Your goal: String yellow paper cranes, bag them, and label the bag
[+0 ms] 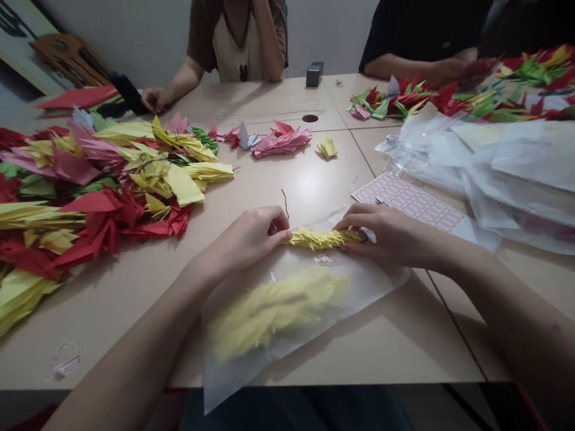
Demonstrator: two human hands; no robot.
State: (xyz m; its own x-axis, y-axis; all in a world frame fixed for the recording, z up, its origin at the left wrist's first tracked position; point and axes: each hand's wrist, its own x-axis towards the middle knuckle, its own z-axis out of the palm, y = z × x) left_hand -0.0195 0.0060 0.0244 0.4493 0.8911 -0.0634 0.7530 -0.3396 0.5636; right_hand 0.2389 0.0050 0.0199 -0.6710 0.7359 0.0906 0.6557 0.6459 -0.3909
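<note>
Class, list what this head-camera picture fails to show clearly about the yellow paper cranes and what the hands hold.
Head view:
- Ends of the yellow paper-crane strand: hidden by the left hand and right hand.
- Small white piece: partly hidden by the right hand, too small to identify.
- Cranes: blurred by the translucent bag, uncountable.
- Seated person's head: cut off by the top edge.

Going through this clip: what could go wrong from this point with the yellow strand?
A firm grip by the left hand and right hand might crush the folds of the yellow paper crane strand. The dark wire just beyond the left hand could snag the translucent plastic bag underneath. The sheet of pink-outlined labels beside the right hand might catch on the strand or stick to it.
</note>
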